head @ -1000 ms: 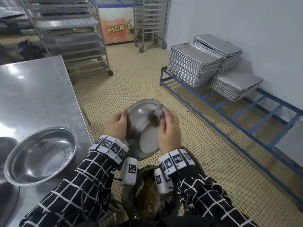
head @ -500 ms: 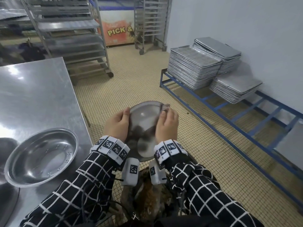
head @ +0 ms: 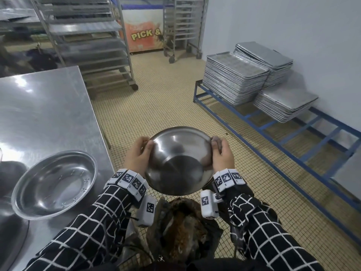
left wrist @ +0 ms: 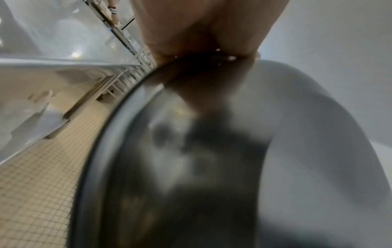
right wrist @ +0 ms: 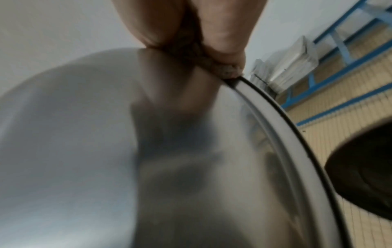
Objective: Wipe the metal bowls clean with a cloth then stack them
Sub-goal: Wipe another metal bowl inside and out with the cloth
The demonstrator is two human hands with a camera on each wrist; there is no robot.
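I hold a metal bowl (head: 177,161) in the air between both hands, its rounded underside turned toward me. My left hand (head: 136,155) grips the left rim, thumb on the outside. My right hand (head: 223,155) pinches a small greyish cloth (head: 215,140) against the right rim. The left wrist view shows the bowl (left wrist: 191,167) close up and blurred under my left hand (left wrist: 201,28). In the right wrist view my right hand (right wrist: 186,23) presses the cloth (right wrist: 229,69) on the rim of the bowl (right wrist: 148,167). A second metal bowl (head: 54,184) sits upright on the steel table (head: 45,106).
A bin lined with a dark bag (head: 181,227) stands right below the held bowl. Stacks of metal trays (head: 234,79) rest on a blue frame (head: 273,133) along the right wall. Wheeled racks (head: 88,45) stand beyond the table on the tiled floor.
The bowl has turned from standing on edge to lying flatter with its underside toward me. My right hand with the cloth has slid from the bowl's middle out to the right rim.
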